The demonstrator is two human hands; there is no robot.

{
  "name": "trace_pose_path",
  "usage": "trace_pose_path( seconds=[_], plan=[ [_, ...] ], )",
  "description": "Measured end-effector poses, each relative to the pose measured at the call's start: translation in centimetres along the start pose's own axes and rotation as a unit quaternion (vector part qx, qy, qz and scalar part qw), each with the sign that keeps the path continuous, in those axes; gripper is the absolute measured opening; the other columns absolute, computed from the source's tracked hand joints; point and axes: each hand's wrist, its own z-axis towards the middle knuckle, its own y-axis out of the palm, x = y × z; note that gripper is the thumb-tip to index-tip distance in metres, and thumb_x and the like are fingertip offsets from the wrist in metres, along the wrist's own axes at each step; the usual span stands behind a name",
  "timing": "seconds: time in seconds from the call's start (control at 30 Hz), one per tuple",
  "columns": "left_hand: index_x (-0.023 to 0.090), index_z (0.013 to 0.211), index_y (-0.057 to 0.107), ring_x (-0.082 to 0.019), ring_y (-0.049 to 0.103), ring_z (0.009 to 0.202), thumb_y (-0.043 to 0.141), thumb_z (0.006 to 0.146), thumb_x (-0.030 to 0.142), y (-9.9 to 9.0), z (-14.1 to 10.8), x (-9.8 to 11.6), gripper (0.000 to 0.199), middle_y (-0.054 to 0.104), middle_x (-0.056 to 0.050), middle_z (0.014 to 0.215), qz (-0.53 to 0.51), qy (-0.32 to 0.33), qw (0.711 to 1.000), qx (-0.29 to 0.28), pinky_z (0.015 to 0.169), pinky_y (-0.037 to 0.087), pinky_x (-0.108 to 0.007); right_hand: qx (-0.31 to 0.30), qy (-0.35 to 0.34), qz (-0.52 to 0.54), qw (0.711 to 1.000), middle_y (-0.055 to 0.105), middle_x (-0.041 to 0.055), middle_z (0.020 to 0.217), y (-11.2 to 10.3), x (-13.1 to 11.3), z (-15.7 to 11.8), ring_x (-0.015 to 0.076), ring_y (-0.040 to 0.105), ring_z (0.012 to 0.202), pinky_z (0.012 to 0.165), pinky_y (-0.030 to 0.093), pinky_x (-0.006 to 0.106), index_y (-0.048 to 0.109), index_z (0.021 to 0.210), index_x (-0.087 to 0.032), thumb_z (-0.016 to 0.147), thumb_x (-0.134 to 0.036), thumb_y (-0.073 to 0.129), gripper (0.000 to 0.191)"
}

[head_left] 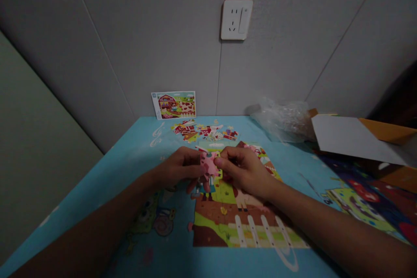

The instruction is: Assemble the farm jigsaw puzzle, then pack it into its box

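A pink jigsaw puzzle piece is raised between both hands, above the partly joined puzzle. My left hand pinches its left side with thumb and fingers. On its right side, my right hand grips the edge with the thumb in front. Whether it is one piece or two joined ones, I cannot tell. Below lies a farm scene with a white fence, a brown path and a cow's legs; my hands and right forearm cover part of it. Loose puzzle pieces lie in a heap just beyond.
A picture card of the farm scene leans against the wall. At the right are a crumpled clear plastic bag and an open cardboard box. A blue cartoon-print cloth covers the table. A socket is on the wall.
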Motion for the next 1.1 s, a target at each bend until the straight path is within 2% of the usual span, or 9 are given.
trace_pose_path(
  seconds=[0.1,0.2,0.37,0.47,0.7,0.83,0.97,1.03,1.1],
  plan=[
    [0.011,0.071,0.06,-0.007,0.05,0.038,0.059,0.081,0.052,-0.1,0.1,0.1,0.043,0.067,-0.006,0.062,0.0,-0.006,0.999,0.039,0.037,0.037,-0.018,-0.017,-0.017,-0.045,0.999,0.044,-0.0031,0.052,-0.1,-0.1,0.0,0.0085,0.037,0.049,0.046,0.027,0.022,0.05,0.063,-0.017,0.087,-0.048,0.05,0.039],
    [0.012,0.071,0.058,-0.006,0.048,0.037,0.067,0.077,0.046,-0.3,0.2,0.1,0.036,0.061,0.0,0.055,0.006,-0.007,0.998,0.06,0.037,0.036,-0.017,-0.026,-0.038,-0.083,0.996,0.041,-0.0033,0.052,-0.2,-0.2,-0.1,0.0088,0.036,0.05,0.046,0.025,0.022,0.051,0.061,-0.017,0.088,-0.046,0.047,0.04],
    [0.013,0.084,0.056,-0.006,0.051,0.038,0.075,0.071,0.039,-0.2,0.0,0.3,0.034,0.06,0.004,0.057,-0.002,-0.012,1.0,0.016,0.039,0.038,-0.016,-0.011,-0.038,-0.069,0.997,0.037,-0.0043,0.052,0.0,0.0,-0.1,0.0083,0.033,0.05,0.046,0.023,0.022,0.047,0.06,-0.017,0.088,-0.049,0.047,0.043],
    [0.013,0.083,0.056,-0.006,0.053,0.038,0.074,0.072,0.037,-0.1,0.0,0.5,0.032,0.063,0.003,0.061,0.001,-0.02,1.0,-0.014,0.04,0.04,-0.017,-0.016,-0.034,-0.056,0.998,0.034,-0.0046,0.052,-0.1,0.1,-0.3,0.0079,0.031,0.049,0.045,0.021,0.022,0.043,0.058,-0.018,0.09,-0.052,0.044,0.046],
    [0.011,0.084,0.059,-0.009,0.058,0.04,0.071,0.074,0.042,-0.6,0.1,0.8,0.035,0.069,-0.005,0.068,0.058,-0.071,0.996,0.006,0.035,0.032,-0.016,-0.086,-0.074,-0.028,0.993,0.037,-0.0041,0.054,-0.8,-0.5,-0.7,0.0083,0.031,0.049,0.045,0.022,0.023,0.05,0.062,-0.017,0.089,-0.05,0.045,0.042],
    [0.014,0.083,0.057,-0.007,0.052,0.038,0.068,0.076,0.04,-0.6,-0.1,0.8,0.03,0.063,0.002,0.061,0.054,-0.067,0.996,-0.016,0.036,0.031,-0.016,-0.107,-0.074,-0.069,0.989,0.033,-0.0053,0.053,-0.6,-0.5,-0.6,0.0081,0.029,0.049,0.045,0.022,0.023,0.044,0.059,-0.018,0.089,-0.043,0.046,0.04],
    [0.014,0.075,0.061,-0.004,0.044,0.042,0.067,0.076,0.03,-0.3,-0.5,1.6,0.017,0.054,0.006,0.055,0.144,-0.054,0.988,-0.022,0.04,0.032,-0.014,-0.145,-0.113,-0.13,0.974,0.033,-0.0056,0.053,-0.1,-0.1,-0.4,0.0073,0.029,0.048,0.048,0.023,0.024,0.04,0.056,-0.018,0.089,-0.039,0.049,0.041],
    [0.015,0.074,0.063,-0.005,0.046,0.045,0.069,0.073,0.028,-0.4,-0.8,2.0,0.015,0.057,0.005,0.058,0.179,-0.102,0.976,-0.066,0.041,0.034,-0.014,-0.149,-0.143,-0.16,0.965,0.036,-0.0048,0.054,0.0,0.1,-0.3,0.0076,0.032,0.049,0.05,0.024,0.025,0.041,0.055,-0.018,0.09,-0.038,0.048,0.041],
    [0.016,0.074,0.065,-0.007,0.05,0.047,0.072,0.07,0.03,-0.7,-1.3,2.2,0.016,0.062,0.004,0.06,0.192,-0.182,0.957,-0.12,0.042,0.037,-0.016,-0.144,-0.144,-0.18,0.962,0.039,-0.004,0.055,-0.2,0.2,-0.2,0.008,0.034,0.05,0.051,0.024,0.025,0.043,0.055,-0.018,0.091,-0.038,0.046,0.042]
  ],
)
